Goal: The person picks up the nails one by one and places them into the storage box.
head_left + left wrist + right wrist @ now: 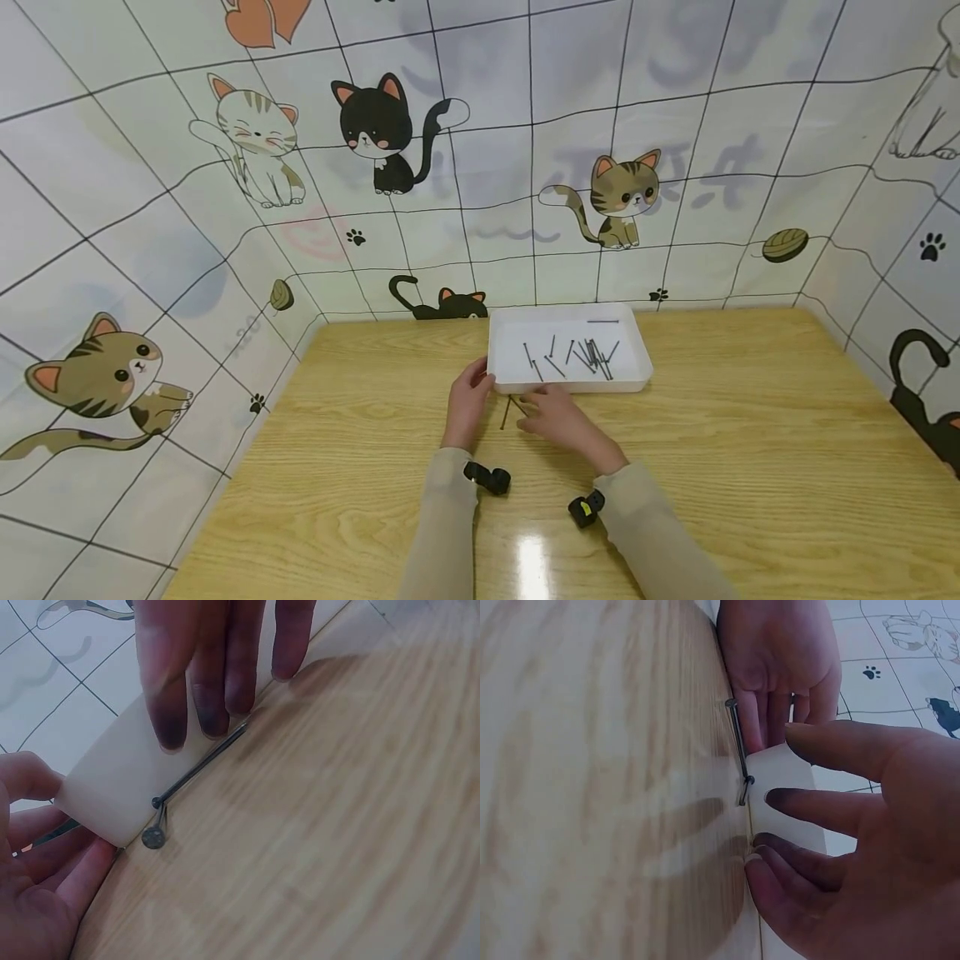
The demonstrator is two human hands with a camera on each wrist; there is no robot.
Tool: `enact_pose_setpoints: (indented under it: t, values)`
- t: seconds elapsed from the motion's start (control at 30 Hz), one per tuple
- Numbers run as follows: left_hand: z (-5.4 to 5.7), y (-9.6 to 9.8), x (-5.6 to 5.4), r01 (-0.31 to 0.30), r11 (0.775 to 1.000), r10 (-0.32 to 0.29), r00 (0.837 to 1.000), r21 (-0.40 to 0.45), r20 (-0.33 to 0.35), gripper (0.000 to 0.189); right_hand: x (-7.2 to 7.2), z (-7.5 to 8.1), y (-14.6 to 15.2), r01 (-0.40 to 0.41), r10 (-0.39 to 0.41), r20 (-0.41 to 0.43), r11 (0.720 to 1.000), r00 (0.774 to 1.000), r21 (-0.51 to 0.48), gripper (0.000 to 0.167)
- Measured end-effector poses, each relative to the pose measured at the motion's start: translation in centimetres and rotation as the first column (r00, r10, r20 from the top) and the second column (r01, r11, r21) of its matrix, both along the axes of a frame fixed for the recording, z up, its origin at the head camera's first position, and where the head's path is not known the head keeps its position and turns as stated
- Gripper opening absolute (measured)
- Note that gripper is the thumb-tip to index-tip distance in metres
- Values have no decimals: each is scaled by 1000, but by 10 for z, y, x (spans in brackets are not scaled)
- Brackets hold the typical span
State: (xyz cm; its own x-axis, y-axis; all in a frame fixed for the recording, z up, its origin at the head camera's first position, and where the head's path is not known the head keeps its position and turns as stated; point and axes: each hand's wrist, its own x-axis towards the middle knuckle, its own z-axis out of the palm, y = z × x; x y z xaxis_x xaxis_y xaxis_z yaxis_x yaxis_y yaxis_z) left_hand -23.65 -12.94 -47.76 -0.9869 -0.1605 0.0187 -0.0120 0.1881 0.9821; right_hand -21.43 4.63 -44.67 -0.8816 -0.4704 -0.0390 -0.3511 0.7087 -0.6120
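A shallow white tray stands on the wooden table, several loose nails scattered inside. At its front left corner my left hand grips the side; in the left wrist view a thin dark thing shows among its fingers, its kind unclear. My right hand is at the tray's front wall, fingers extended and fingertips down near the table. Two nails lie outside, on the table against the front wall: one nail points toward me, the other nail lies along the wall beside my right fingertips.
Behind the tray and at both sides rises a white gridded backdrop printed with cartoon cats. The light wooden table stretches left and right of the tray. Each wrist carries a small black camera, one camera on the left sleeve.
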Motion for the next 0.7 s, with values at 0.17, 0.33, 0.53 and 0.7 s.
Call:
enact_pose_setpoints:
  t: [0.17,0.33,0.53,0.7]
  values:
    - [0,1,1,0,1000,0,1000,-3,1,41,3,0,-5,-64,64,-34,998,997,19,46]
    - [1,1,1,-1,1000,1,1000,-7,1,41,8,2,-9,-106,107,-56,994,993,27,41]
    - [1,1,1,-2,1000,2,1000,-10,3,41,10,3,-11,-137,140,-89,990,986,35,34]
    - [0,1,1,3,1000,-3,1000,-5,1,41,10,4,-11,-152,156,-89,987,984,45,34]
